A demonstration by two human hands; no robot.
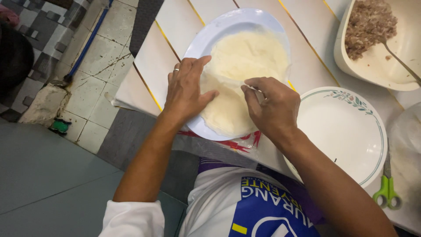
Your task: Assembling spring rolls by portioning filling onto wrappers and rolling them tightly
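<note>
Mid-frame, left hand (186, 90) lies flat on the wrapper stack (241, 74) on the plate (206, 39), right hand (269, 105) pinches one thin, limp, tear-prone sheet's edge—best peeled from the rim.

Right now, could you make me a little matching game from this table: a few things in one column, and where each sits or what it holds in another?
Things:
1. blue plate
2. floral-rimmed plate
3. white dish
4. scissors

Descriptions:
A. holds minced filling and a spoon
B. green-handled, beside the bare plate
C. carries thin pale wrappers under both hands
D. bare, nothing on it

Pairs: 1-C, 2-D, 3-A, 4-B
</note>
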